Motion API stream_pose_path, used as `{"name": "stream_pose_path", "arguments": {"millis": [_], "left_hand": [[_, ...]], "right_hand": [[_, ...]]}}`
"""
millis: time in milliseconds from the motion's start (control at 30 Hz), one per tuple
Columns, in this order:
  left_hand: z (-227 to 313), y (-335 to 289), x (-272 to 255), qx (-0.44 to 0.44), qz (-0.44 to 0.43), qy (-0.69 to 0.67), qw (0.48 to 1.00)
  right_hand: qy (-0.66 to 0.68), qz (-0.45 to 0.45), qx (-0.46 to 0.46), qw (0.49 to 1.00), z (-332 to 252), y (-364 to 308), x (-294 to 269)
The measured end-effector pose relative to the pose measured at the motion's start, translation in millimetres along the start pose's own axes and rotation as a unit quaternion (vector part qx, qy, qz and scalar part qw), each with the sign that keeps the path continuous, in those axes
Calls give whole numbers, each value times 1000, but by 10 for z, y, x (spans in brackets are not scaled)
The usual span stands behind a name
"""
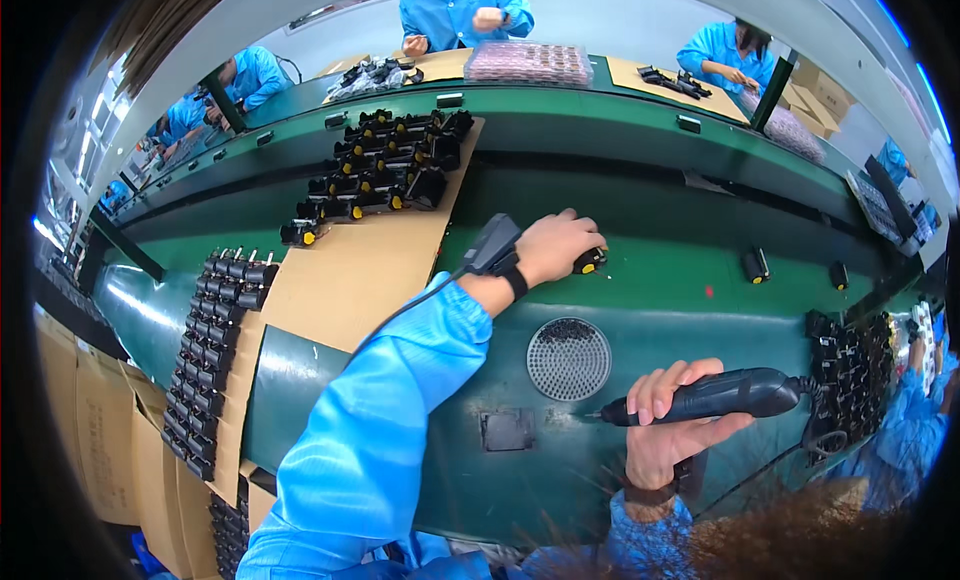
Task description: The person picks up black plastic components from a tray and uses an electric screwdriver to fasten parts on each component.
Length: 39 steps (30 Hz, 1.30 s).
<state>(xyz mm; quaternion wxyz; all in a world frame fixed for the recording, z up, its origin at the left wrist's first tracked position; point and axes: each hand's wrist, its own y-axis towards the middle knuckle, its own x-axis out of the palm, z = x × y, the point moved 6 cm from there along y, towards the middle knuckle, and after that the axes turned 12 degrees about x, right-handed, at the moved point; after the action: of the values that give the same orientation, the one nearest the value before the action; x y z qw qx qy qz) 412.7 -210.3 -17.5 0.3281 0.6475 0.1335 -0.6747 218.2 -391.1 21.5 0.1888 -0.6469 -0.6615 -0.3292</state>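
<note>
Stretched out over the green work surface, my left hand [558,248] has its fingers closed over a small black part with a yellow piece [591,261]. The hand hides most of that part. A black strap with a corded clip is round the left wrist. In my right hand [668,420] lies a black electric screwdriver [735,395], held level with its bit pointing left. Between the hands sits a round perforated tray [568,370] with small dark screws near its top. A dark square plate [507,430] lies left of the screwdriver's tip.
Black parts with yellow pieces [380,165] stand in rows on cardboard [370,270] at left. More black parts [215,350] line the cardboard's left edge and the right side [845,370]. Two loose parts [756,266] are at right. People in blue work across the bench.
</note>
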Motion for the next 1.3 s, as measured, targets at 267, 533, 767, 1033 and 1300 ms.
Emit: {"name": "stream_pose_path", "arguments": {"millis": [267,533,767,1033,1300], "left_hand": [[916,-1172,-1084,-76,109,-44,990],[1782,-2071,-641,-51,90,-87,991],[1807,-2054,-437,-50,90,-107,989],[1821,-2250,-338,-33,67,-113,991],[1809,-2327,-351,-15,78,-143,987]], "right_hand": [[14,-38,-20,999,-116,-28,-9],[3,-71,-14,997,-48,-27,35],[-37,-51,-4,998,66,-6,15],[-100,-15,-10,995,72,163,251],[-140,-77,49,986,587,403,447]]}}
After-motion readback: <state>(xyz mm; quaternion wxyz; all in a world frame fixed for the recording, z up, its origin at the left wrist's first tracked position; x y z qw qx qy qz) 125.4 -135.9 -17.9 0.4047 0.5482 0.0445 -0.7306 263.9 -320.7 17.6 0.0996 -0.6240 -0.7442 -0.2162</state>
